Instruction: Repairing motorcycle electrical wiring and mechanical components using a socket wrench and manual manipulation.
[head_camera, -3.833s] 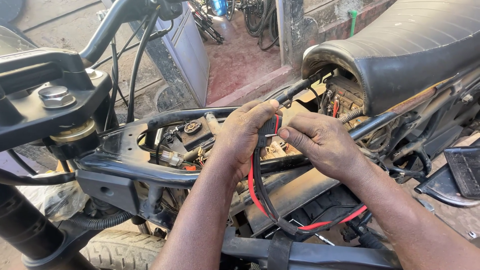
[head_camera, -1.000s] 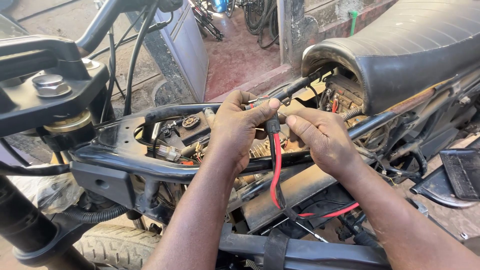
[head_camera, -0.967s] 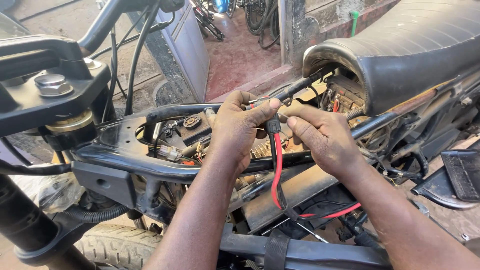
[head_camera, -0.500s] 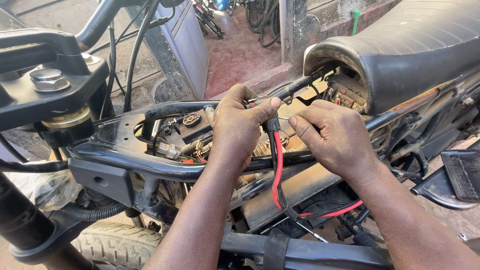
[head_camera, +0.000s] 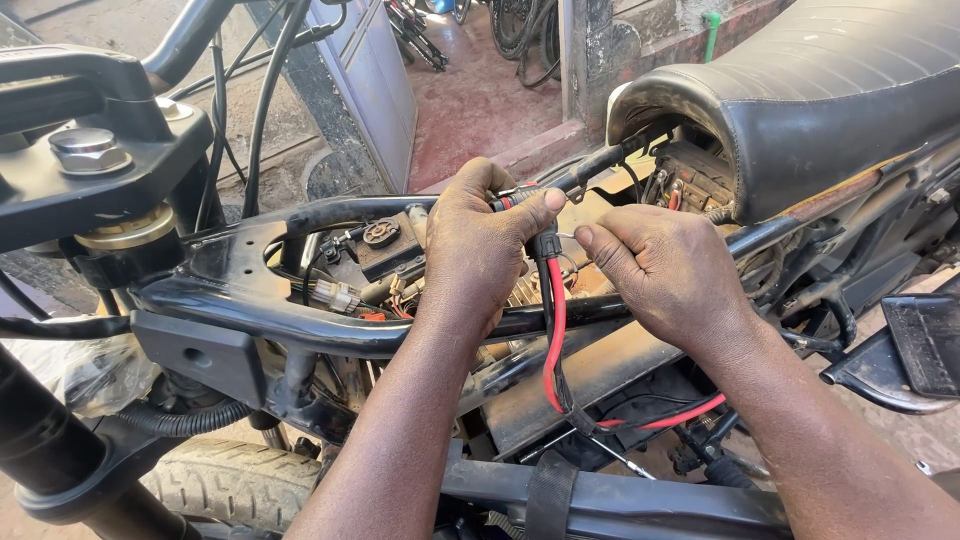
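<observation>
Left hand (head_camera: 478, 250) reaches up from bottom centre, knuckles toward camera, thumb stretched right and pinching a black connector (head_camera: 545, 243) against curled fingers. Right hand (head_camera: 668, 268) comes in from lower right, index fingertip touching the connector's right side; thumb hidden, so whether it actually grips cannot be told. Connector sits mid-frame between both hands, over the black motorcycle frame (head_camera: 300, 320). From it a red wire (head_camera: 555, 340) beside a black one hangs straight down, then curves right. Black seat (head_camera: 800, 90) upper right.
</observation>
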